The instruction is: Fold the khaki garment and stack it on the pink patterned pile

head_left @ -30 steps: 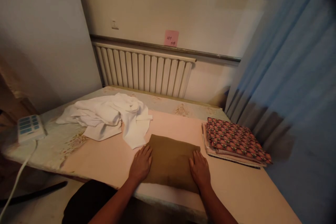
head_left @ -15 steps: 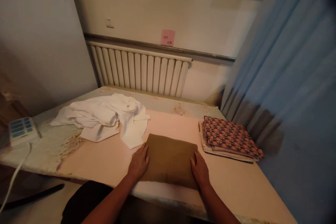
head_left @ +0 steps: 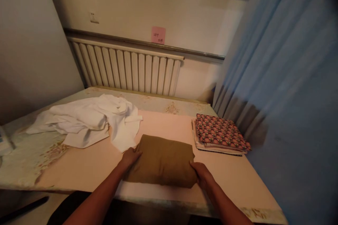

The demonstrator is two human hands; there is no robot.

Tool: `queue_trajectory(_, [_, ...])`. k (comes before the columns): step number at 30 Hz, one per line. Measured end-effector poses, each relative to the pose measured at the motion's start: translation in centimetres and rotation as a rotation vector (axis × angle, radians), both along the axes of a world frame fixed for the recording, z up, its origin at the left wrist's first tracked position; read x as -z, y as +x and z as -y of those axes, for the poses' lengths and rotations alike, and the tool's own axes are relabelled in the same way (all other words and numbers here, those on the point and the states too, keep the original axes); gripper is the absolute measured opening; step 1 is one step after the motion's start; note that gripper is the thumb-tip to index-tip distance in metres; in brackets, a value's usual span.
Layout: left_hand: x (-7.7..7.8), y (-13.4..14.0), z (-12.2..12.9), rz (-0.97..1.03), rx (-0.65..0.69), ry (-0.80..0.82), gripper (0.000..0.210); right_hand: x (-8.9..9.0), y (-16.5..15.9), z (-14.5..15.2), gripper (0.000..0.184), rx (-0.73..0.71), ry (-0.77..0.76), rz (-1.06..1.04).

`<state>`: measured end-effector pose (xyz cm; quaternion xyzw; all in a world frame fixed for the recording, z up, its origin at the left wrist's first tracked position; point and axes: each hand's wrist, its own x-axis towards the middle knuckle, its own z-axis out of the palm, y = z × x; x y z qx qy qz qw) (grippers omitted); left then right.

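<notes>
A folded brown cloth (head_left: 163, 161) lies between my hands near the table's front edge, with small creases along its front half. My left hand (head_left: 130, 158) grips its left side, thumb on top and the other fingers hidden at the edge. On the opposite side, my right hand (head_left: 201, 172) pinches the right edge, its thumb showing above and its fingers out of sight beneath. A crumpled white garment (head_left: 95, 119) spreads behind and left of the brown cloth. To the right sits a stack of folded fabrics, topped by a red patterned cloth (head_left: 221, 132).
A pink mat (head_left: 87, 168) covers much of the flowered tablecloth (head_left: 51, 153). Behind the table stands a white radiator (head_left: 126, 68) under a pink note (head_left: 158, 35). A blue curtain (head_left: 280, 88) borders the right side; a white device (head_left: 5, 142) is cut off at left.
My hands have gone from lying flat on the brown cloth to gripping its side edges. The cloth now looks thicker and slightly creased. My view has turned a little to the right.
</notes>
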<state>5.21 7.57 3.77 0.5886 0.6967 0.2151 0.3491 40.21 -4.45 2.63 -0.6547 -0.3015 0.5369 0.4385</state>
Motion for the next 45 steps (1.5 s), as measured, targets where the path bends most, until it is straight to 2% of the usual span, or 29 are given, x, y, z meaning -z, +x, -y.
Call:
queue_trajectory(3, [-0.3, -0.3, 0.0, 0.169, 0.073, -0.091, 0.041, -0.1, -0.8, -0.1, 0.037, -0.016, 0.038, -0.094])
queue_trajectory(7, [-0.4, -0.4, -0.3, 0.663, 0.133, -0.330, 0.061, -0.5, -1.6, -1.2, 0.034, 0.010, 0.140, -0.128])
queue_trajectory(9, [-1.1, -0.4, -0.4, 0.758, 0.142, -0.356, 0.069, -1.0, -1.7, -2.0, 0.032, 0.019, 0.180, -0.091])
queue_trajectory(12, [-3.9, 0.2, -0.5, 0.841, 0.223, -0.369, 0.067, -3.1, -0.7, -3.4, 0.031, -0.029, 0.250, -0.048])
queue_trajectory(15, [-7.9, 1.9, -1.0, 0.905, 0.294, -0.317, 0.069, -7.2, 2.4, -4.8, 0.034, -0.098, 0.315, -0.007])
queue_trajectory(16, [-9.1, 2.9, -1.5, 0.901, 0.303, -0.280, 0.071, -8.9, 4.0, -5.3, 0.035, -0.115, 0.340, 0.027])
queue_trajectory(17, [-10.3, 4.2, -2.0, 0.892, 0.311, -0.231, 0.073, -10.6, 5.8, -5.7, 0.034, -0.162, 0.379, 0.179])
queue_trajectory(19, [-12.2, 7.6, -3.4, 0.868, 0.309, -0.110, 0.078, -14.1, 10.0, -6.4, 0.030, -0.120, 0.462, 0.569])
queue_trajectory(21, [-13.4, 12.1, -4.8, 0.870, 0.343, 0.022, 0.079, -16.9, 14.5, -7.2, 0.030, -0.045, 0.489, 0.667])
queue_trajectory(24, [-14.6, 19.7, -6.7, 0.952, 0.409, 0.089, 0.071, -19.6, 20.8, -8.4, 0.031, 0.058, 0.513, 0.775])
queue_trajectory(27, [-15.3, 26.8, -8.2, 1.056, 0.449, 0.075, 0.064, -20.4, 26.3, -9.3, 0.026, 0.153, 0.519, 0.881])
queue_trajectory(31, [-15.4, 33.4, -10.0, 1.132, 0.489, 0.034, 0.056, -20.1, 32.2, -9.9, 0.020, 0.243, 0.468, 0.994])
queue_trajectory(34, [-14.2, 36.4, -10.9, 1.166, 0.513, 0.013, 0.053, -18.5, 35.5, -10.1, 0.022, 0.278, 0.390, 1.049])
queue_trajectory(37, [-11.5, 38.5, -11.1, 1.122, 0.475, -0.049, 0.051, -15.3, 37.3, -10.1, 0.023, 0.285, 0.280, 1.086])
queue_trajectory(41, [-7.0, 40.2, -10.8, 0.968, 0.365, -0.155, 0.044, -9.7, 37.8, -9.8, 0.017, 0.277, 0.101, 1.147])
queue_trajectory(43, [-5.5, 40.4, -10.7, 0.920, 0.341, -0.170, 0.042, -7.6, 37.7, -9.5, 0.019, 0.277, 0.030, 1.184])
queue_trajectory(45, [-4.9, 40.3, -10.8, 0.884, 0.336, -0.168, 0.043, -6.8, 37.5, -9.2, 0.020, 0.282, -0.011, 1.223])
